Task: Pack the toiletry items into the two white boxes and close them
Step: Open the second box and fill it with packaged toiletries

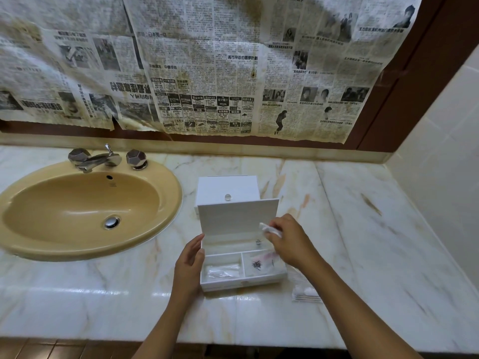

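1. The left hand (pixel 190 257) is resting against the left wall of the open white box (pixel 243 265), its fingers extended and held together, thumb lying along the near edge; it is bracing, not clasping.
2. The right hand (pixel 290 242) is reaching in from the right over the box's back section, its fingertips pinched on a small white packet (pixel 269 229) held just in front of the raised lid (pixel 237 216).
3. The box is sitting on the counter, divided into a long rear compartment and two front ones; clear crinkled wrappers are lying in the front left, a sachet with a dark print (pixel 258 264) in the front right.
4. A second white box (pixel 228 187), closed, with a small clear knob, is standing directly behind the lid.
5. A clear bag of cotton items (pixel 307 292) is lying on the counter just right of the open box.
6. The marble counter (pixel 363 229) is gleaming, pale with tan veins; a tan oval sink (pixel 168 193) with chrome taps is sitting at the left, and stained newspaper (pixel 207 60) is covering the wall.
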{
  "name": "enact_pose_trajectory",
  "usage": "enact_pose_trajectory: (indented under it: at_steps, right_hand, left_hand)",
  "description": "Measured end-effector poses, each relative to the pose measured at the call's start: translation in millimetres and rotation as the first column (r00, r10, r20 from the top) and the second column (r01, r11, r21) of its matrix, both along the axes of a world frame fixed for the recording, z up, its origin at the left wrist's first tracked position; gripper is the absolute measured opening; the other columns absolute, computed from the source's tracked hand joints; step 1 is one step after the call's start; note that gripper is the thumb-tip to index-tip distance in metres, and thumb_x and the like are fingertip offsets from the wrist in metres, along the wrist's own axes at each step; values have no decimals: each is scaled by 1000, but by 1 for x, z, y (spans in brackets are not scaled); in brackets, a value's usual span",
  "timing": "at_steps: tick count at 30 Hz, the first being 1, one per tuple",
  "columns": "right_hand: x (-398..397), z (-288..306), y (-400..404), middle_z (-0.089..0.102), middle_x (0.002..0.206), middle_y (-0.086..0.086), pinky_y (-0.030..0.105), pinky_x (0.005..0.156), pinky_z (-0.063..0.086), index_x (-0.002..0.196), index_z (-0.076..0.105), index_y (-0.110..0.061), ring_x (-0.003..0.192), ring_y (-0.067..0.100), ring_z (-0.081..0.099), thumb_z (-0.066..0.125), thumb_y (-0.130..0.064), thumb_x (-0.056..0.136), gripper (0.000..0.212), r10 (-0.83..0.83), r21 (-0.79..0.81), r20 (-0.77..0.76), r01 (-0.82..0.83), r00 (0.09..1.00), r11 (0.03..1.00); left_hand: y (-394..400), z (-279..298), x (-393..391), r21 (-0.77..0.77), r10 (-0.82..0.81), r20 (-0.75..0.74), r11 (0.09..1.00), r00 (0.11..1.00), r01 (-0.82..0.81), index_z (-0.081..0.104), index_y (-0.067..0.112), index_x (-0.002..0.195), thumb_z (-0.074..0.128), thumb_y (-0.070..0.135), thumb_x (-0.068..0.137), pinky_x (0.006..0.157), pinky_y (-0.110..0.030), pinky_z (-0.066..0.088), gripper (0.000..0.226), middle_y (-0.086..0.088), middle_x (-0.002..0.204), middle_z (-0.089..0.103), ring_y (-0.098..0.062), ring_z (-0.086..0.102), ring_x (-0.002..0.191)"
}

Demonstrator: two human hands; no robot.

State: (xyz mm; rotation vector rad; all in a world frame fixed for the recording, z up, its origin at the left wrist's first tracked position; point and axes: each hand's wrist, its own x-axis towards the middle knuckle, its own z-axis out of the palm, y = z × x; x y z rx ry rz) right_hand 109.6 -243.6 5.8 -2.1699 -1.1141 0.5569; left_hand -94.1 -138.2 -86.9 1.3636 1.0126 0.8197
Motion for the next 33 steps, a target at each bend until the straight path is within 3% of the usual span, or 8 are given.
enact_pose_trajectory:
  at_steps: [6,10,17,21,26,33]
  right_hand:
    - [-47,-2,15,53,95,-1,20,76,36,106,70,-16,89,13,51,57,-21,94,18,229,4,40,-229,973,973]
    - [-70,-4,20,62,121,3,26,98,40,126,60,-20,113,19,52,50,-14,96,32,299,-43,119,-296,947,954]
    - [-84,-10,22,61,106,8,31,80,46,110,57,-19,95,24,57,49,-13,95,18,332,-120,165,-316,929,941]
    - [-88,-14,25,58,112,5,32,86,46,111,62,-16,100,22,53,52,-10,94,21,360,-117,191,-343,913,932]
    - [-88,-19,26,58,115,5,32,90,48,118,63,-18,104,21,53,55,-8,92,29,381,-161,193,-354,904,921]
    - [-86,-17,24,61,121,7,30,93,45,125,59,-21,105,24,58,52,-12,95,31,353,-165,165,-327,921,930]
  left_hand:
    - [1,-1,1,-11,10,-7,1000,1000,-10,60,16,126,49,6,98,70,-5,49,31,5,117,64,10,62,96]
    - [2,0,1,-8,14,-15,1000,1000,-14,59,22,122,49,3,97,70,-6,49,32,7,115,64,1,63,99]
    - [6,-7,-1,8,5,-53,1000,999,-4,59,21,127,49,6,98,78,-8,51,34,1,125,63,-10,61,109]
    - [5,-6,0,24,7,-59,1000,998,-6,58,21,126,48,5,98,77,-3,48,34,0,124,62,-5,61,105]
    - [3,-4,1,36,7,-54,999,999,-5,58,16,126,47,2,98,72,1,44,33,2,120,61,17,58,96]
    - [4,-5,1,25,10,-33,1000,999,-10,59,17,125,48,2,97,72,-4,48,34,3,117,63,12,61,95]
